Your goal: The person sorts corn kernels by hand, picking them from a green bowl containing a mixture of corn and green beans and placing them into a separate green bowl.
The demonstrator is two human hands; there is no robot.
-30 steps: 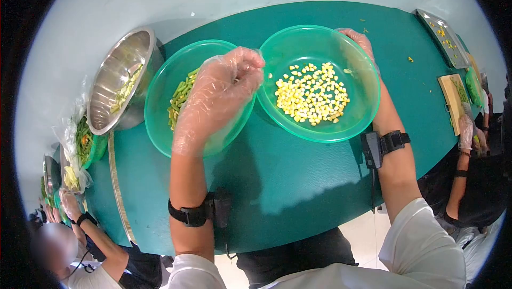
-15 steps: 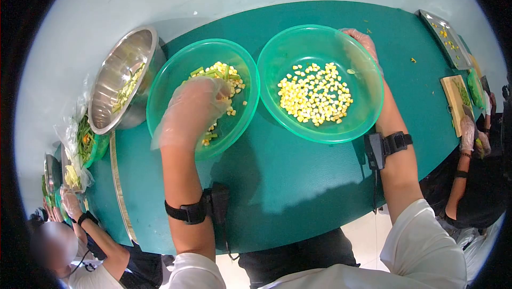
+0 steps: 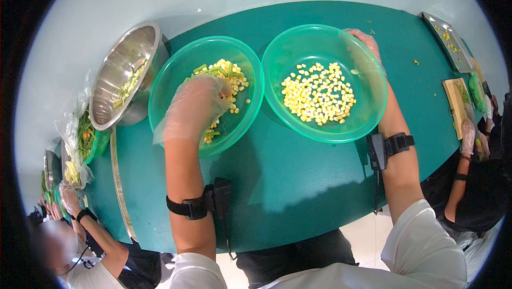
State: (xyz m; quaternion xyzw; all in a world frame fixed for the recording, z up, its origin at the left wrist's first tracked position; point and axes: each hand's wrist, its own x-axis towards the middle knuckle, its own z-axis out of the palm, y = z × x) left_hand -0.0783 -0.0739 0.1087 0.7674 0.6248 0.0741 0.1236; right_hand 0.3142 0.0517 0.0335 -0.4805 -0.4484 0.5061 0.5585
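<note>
My left hand, in a clear plastic glove, reaches into the left green bowl. Its fingers curl down among corn kernels and cut green stem pieces; whatever they grasp is hidden. At the far right side of the right green bowl, my gloved right hand grips the rim, fingers partly behind the wall. Loose yellow corn kernels lie spread over that bowl's bottom. The two bowls stand side by side, rims nearly touching.
A steel bowl with pale slices leans beside the left bowl. Farther left is a bag of greens near another person's gloved hands. At right are a metal tray, a cutting board and a co-worker's gloved hand.
The view has shifted slightly. My left hand stays in the left bowl with little visible movement, and my right hand keeps its hold on the other rim.
</note>
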